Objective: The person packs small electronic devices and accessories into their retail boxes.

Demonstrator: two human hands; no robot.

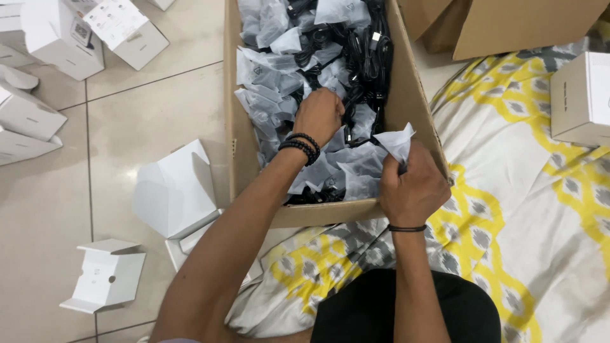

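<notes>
a: noted at the cardboard box (406, 95): the left hand (319, 115) is down among the bagged black cables (356, 57), fingers curled into the heap. from here i cannot tell whether it has closed on one.

b: and the other hand?

a: the right hand (413, 189) is at the near right corner of the box, fist closed tight on a crumpled clear plastic bag (395, 141), held just above the rim.

b: what step would you record?

a: picking cables out of the box, by my judgement. the box is well filled, so little of it looks done.

b: next move?

a: in my view, the left hand needs one firm hold on a single cable and a clean lift clear of the tangle. open white cartons (175, 190) lie on the tile floor (51, 209) to the left.
</notes>
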